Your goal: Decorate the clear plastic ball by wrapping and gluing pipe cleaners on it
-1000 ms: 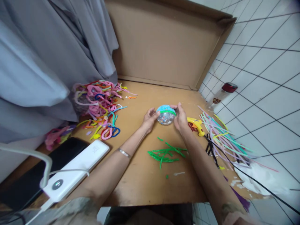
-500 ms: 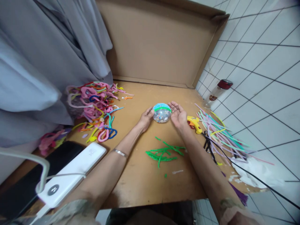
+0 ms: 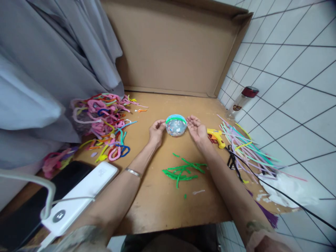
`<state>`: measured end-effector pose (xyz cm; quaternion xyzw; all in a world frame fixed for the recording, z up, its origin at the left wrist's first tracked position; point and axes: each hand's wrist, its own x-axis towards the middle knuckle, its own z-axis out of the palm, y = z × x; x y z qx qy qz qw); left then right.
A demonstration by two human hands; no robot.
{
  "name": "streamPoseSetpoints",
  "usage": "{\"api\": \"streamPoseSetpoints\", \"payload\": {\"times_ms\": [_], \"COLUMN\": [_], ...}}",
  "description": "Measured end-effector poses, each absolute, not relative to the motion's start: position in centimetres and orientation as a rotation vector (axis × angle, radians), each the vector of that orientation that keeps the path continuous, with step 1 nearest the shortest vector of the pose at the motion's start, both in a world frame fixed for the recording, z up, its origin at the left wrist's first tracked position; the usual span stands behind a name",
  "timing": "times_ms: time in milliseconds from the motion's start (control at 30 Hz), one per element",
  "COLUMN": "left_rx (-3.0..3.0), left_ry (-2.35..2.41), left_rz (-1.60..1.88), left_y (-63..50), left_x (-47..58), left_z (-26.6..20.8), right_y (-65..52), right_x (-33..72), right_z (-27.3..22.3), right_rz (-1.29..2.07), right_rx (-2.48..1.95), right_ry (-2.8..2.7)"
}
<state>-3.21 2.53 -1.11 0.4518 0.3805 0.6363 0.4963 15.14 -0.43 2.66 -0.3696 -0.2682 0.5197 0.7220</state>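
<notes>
A clear round plastic ball, with small coloured bits showing in it, has a light-blue top and a bright green band near its upper part. My left hand pinches its left edge between thumb and fingers. On the other side, my right hand is open, palm turned toward the ball, fingertips close to its right edge; a slight gap seems to show there. Cut green pipe cleaner pieces lie on the table nearer to me. Just right of my right hand rests a yellow glue gun.
Tangled coloured pipe cleaners are heaped at the left, straight ones at the right. A white power bank lies front left. A bottle stands by the tiled wall; a cardboard panel closes the back. The black cord runs right.
The ball has shifted slightly left and tilted, showing more of its clear side. My left hand has moved left with it; the right hand's fingers have moved slightly away from its edge.
</notes>
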Motion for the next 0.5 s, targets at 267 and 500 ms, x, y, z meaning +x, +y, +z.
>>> {"api": "streamPoseSetpoints", "payload": {"times_ms": [267, 500], "left_rx": [1.144, 1.214], "left_ry": [0.941, 0.86], "left_rz": [1.548, 1.499], "left_y": [1.4, 0.4], "left_x": [-2.8, -2.1], "left_z": [-0.3, 0.4], "right_y": [-0.9, -2.4], "right_x": [14.3, 12.0], "right_z": [3.1, 3.6], "right_rz": [1.016, 0.758], "right_rx": [-0.892, -1.115], "right_ry": [-0.66, -0.92]}}
